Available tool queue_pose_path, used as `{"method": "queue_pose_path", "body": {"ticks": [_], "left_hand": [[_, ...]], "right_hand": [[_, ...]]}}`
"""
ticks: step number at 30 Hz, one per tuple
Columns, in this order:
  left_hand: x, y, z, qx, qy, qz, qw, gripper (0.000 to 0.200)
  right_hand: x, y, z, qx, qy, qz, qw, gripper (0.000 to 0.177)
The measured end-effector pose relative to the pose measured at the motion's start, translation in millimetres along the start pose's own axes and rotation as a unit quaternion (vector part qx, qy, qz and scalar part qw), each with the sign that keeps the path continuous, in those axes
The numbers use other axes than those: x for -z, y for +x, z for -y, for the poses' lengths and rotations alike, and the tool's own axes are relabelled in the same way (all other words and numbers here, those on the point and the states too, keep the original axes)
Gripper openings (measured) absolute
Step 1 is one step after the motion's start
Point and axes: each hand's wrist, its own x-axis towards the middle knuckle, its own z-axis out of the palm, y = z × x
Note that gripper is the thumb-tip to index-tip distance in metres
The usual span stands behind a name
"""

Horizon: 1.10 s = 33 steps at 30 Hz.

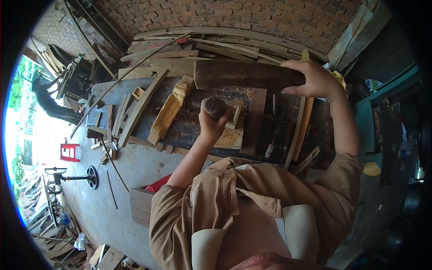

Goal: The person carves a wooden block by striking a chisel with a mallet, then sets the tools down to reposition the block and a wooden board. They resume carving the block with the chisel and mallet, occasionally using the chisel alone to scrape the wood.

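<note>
My left hand (210,126) is wrapped around an upright chisel, whose round, dark handle end (214,106) faces up at me. Its blade is hidden below my fist. Under and beside that hand lies a pale wooden workpiece (230,140) scattered with shavings, with a small squared wooden part (235,118) on it. My right hand (310,77) grips one end of a thick, dark wooden mallet (243,75). The mallet is raised, lying crosswise beyond the chisel, and its far end points left, apart from the handle.
The dark workbench (180,121) bears a hollowed yellowish wooden piece (168,110), a long plank (143,108), a dark board (254,121) and a brush-like tool (270,150). Stacked boards (216,45) lie against the brick wall. A red stool (69,152) stands on the floor at left.
</note>
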Motion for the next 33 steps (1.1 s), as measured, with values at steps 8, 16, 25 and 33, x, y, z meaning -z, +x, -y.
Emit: {"method": "queue_pose_path", "body": {"ticks": [8,16,25,33], "left_hand": [[-1.7,8.9,-8.7,0.039,-0.066,-0.030,0.997,0.028],[-3.7,0.8,10.1,0.002,0.029,0.021,0.999,0.036],[-1.4,5.0,0.7,-0.030,-0.031,-0.015,0.999,0.020],[6.7,9.3,6.0,-0.014,-0.067,-0.014,0.998,0.023]], "right_hand": [[-30.7,-6.9,-36.5,0.054,0.218,-0.172,0.959,0.060],[-34.2,-8.9,-36.9,-0.044,0.011,-0.112,0.993,0.057],[-172.6,-14.8,-138.6,-0.284,0.150,-0.205,0.924,0.060],[-281.6,-30.5,-135.8,-0.382,0.047,-0.160,0.909,0.047]]}}
